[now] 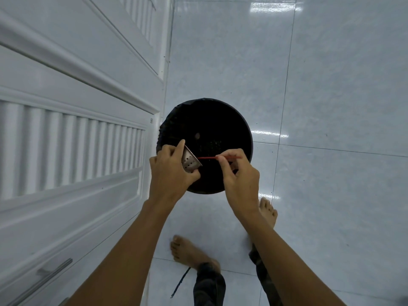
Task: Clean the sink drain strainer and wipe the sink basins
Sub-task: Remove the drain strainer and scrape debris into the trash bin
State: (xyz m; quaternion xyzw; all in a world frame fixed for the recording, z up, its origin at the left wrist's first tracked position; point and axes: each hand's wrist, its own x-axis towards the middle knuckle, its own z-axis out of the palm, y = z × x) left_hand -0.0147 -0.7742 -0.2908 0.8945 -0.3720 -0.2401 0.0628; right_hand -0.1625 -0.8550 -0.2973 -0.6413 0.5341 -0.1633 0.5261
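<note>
Item: fingers (180,149) of the left hand (171,171), clenched round the drain strainer (190,161), a small perforated metal cup held tilted on its side, open mouth turned right. Item: fingers (223,159) of the right hand (240,184), pinched on a thin red stick (208,158), held roughly level, its tip at or just inside the strainer's mouth; whether it touches the metal cannot be told. Position: both hands and the strainer hang directly over a round black bin (205,146) lined with a dark bag, which stands on the white tiled floor (331,107) just beside a white louvred cabinet door (72,140). Contents of bin: dark, with one small pale scrap visible; otherwise indistinct. Also in view: two bare feet on the floor below the hands, dark trouser legs, a dark cord trailing near the left foot. No sink is in view. Step in hand, as judged: picking residue out of the strainer so that it falls into the bin; the basin wiping appears not yet begun. Handling notes: keep the strainer's mouth tipped down and well within the bin's rim so loosened debris drops inside, not on the tiles; work the stick along the inner wall and through the holes with short strokes; turn the cup in the left hand to reach every side; grip the stick close to its working end, since so thin a piece would likely flex or snap.
</note>
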